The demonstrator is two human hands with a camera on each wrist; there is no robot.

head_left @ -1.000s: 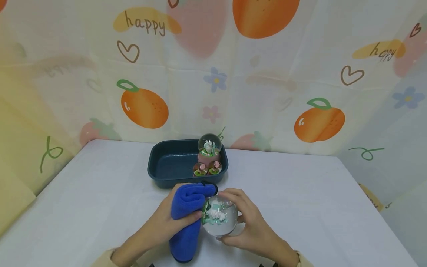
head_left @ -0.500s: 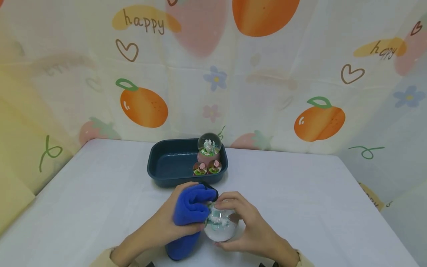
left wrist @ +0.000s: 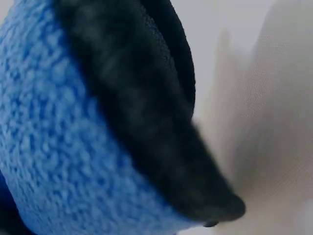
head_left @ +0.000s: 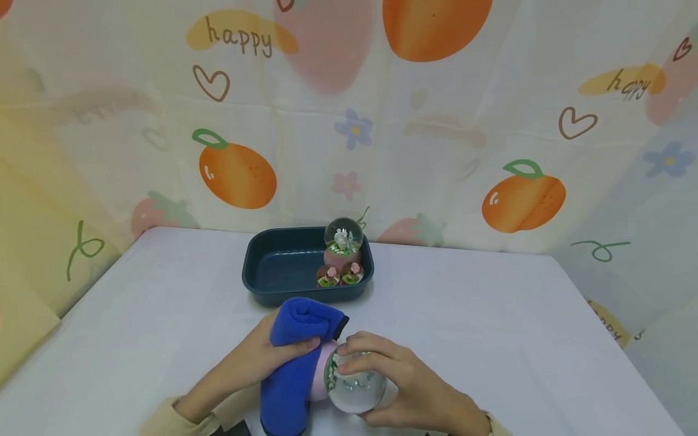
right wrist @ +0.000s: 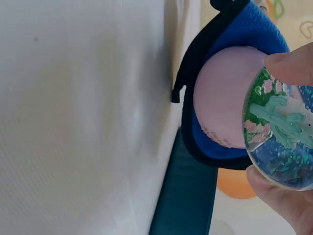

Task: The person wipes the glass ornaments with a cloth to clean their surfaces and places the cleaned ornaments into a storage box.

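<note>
My left hand [head_left: 259,357] holds a folded blue cloth [head_left: 289,387] with black edging, its thumb laid over the front and its other fingers hidden behind. In the left wrist view the cloth [left wrist: 68,127] fills most of the left side. A snow globe [head_left: 360,393] lies tipped sideways, its pink base [head_left: 322,378] toward the cloth. My right hand [head_left: 420,381] grips the clear ball from the right, fingers over the top and thumb below. Seen from the right wrist, the cloth [right wrist: 244,29] wraps around behind the pink base [right wrist: 225,98]; green and pink decorations show inside the ball.
Behind the hands stands a dark teal tray [head_left: 305,295]. At its right end sit a larger snow globe [head_left: 342,257] with a pink base and two small globes [head_left: 329,277]. A white cloth covers the table [head_left: 480,315], and a fruit-patterned curtain [head_left: 414,151] hangs behind.
The left hand and cloth have shifted left and toward me, baring the globe's pink base. The globe has turned and moved slightly nearer, with the right hand still gripping it.
</note>
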